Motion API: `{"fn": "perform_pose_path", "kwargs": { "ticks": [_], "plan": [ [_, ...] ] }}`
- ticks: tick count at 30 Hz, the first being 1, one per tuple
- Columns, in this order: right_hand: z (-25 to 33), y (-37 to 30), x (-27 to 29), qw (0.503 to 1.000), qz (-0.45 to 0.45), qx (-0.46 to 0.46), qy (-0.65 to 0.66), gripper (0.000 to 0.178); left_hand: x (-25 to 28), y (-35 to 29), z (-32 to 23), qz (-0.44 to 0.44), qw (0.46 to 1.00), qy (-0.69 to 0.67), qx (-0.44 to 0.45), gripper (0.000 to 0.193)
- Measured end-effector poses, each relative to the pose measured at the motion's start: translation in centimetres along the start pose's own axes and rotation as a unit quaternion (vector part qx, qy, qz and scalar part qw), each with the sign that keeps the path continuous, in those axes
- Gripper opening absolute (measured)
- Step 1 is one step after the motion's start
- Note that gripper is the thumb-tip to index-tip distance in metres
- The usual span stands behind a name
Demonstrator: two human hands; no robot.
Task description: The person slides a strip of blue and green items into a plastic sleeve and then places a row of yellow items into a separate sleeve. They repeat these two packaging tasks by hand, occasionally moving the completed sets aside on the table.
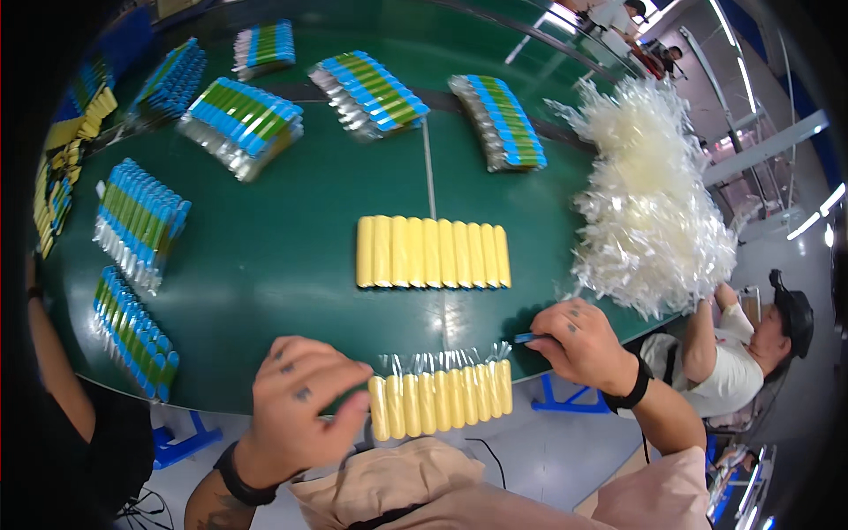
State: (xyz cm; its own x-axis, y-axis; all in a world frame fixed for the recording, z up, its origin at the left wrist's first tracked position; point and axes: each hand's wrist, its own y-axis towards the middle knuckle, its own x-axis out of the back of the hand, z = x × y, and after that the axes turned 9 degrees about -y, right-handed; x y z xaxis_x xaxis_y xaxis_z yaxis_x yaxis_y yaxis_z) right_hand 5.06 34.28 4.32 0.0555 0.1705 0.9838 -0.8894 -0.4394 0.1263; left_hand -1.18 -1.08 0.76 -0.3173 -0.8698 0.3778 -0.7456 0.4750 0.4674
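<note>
Sticks in yellow (442,402) form a row at the table's near edge in the head view, between the two hands, clear wrapper ends (442,360) pointing away from the person. The row reaches past that edge; whether it rests on the table (283,265) I cannot tell.

The left hand (305,393) is at the row's left end, thumb and forefinger slightly apart; whether they touch the end stick is too blurred to tell. The right hand (579,344), near the row's right end, has its thumb and fingers clamped on a small dark blue piece (528,336). Both wrists wear black bands.

Farther in lies a second yellow row (433,253), side by side and flat on the green top. Blue-and-green bundles (371,93) lie along the far and left sides. To the right is a heap of clear film (649,203), with a co-worker (729,353) seated just beside it. Another person's forearm (60,362) shows at far left.
</note>
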Motion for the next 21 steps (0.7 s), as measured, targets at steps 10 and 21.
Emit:
{"fn": "perform_pose_path", "kwargs": {
  "ticks": [10, 21],
  "plan": [
    [4.1, 6.1, 0.0, 0.985, 0.136, 0.093, 0.041, 0.017, 0.2, -0.6, 1.2, -0.047, 0.975, -0.168, 0.134, 0.014],
    [9.8, 14.2, -3.0, 0.962, 0.133, 0.224, 0.079, 0.017, -0.1, -1.4, 1.5, -0.111, 0.968, -0.172, 0.147, 0.012]
  ]
}}
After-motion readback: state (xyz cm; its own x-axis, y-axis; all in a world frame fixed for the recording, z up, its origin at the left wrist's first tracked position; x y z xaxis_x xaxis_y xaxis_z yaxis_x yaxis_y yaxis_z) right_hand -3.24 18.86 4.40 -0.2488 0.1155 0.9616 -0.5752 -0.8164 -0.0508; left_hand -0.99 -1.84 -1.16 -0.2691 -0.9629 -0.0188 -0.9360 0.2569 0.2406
